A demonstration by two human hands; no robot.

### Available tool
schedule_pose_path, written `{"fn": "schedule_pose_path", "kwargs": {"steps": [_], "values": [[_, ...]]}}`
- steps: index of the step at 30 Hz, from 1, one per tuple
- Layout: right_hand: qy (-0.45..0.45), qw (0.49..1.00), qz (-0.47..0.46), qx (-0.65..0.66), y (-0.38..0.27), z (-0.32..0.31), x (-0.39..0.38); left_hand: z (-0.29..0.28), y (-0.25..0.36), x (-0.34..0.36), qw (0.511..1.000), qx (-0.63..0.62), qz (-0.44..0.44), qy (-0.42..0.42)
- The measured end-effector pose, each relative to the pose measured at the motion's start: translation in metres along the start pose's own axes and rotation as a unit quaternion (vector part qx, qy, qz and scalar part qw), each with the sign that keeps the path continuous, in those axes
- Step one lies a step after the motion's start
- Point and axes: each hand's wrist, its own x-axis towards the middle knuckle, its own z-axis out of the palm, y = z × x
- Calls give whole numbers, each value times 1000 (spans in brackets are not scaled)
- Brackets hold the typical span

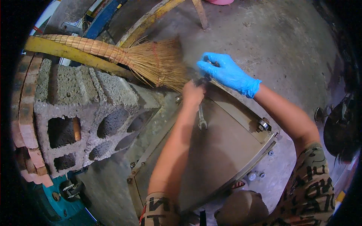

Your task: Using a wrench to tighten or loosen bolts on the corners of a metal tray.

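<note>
A grey flat panel in a metal frame (pixel 211 158) lies in front of me. Near its far corner, my bare left hand (pixel 193 94) is closed, and the shaft of an open-ended wrench (pixel 202 119) comes out from below it. My right hand (pixel 228 73), in a blue glove, is raised just beyond and to the right. Its fingers are curled round a small dark piece that I cannot make out. Between the hands sits a dark, blurred part (pixel 203 80) at the frame's corner. A round metal bearing (pixel 263 125) is fixed at the frame's right corner.
Hollow concrete blocks (pixel 83 109) stand at the left beside bricks (pixel 28 101). A straw broom (pixel 151 62) rests over a yellow bar (pixel 75 54), its bristles close to my left hand. Small round parts (pixel 262 175) lie on the floor, right of the frame. A teal object (pixel 62 199) is at lower left.
</note>
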Motion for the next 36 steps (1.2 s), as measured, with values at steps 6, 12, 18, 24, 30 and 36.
{"fn": "schedule_pose_path", "kwargs": {"steps": [6, 12, 18, 24, 30, 36], "values": [[-18, 993, -37, -114, -5, 11, 25, -1, -25, 18, 987, 119, 88, 56], [-25, 972, -47, -229, -2, 23, 69, 5, -29, 22, 972, 188, 110, 94], [-194, 846, -158, -470, -27, 30, 90, -2, -33, 25, 976, 131, 133, 112], [-45, 965, -15, -257, -12, 38, 67, 5, -11, 2, 996, -26, 56, 71], [-21, 999, -27, -10, 3, 0, -18, 7, -7, -2, 984, -156, -81, 16], [25, 982, -20, 186, 28, -8, -50, 5, 0, 8, 955, -218, -203, 0]]}}
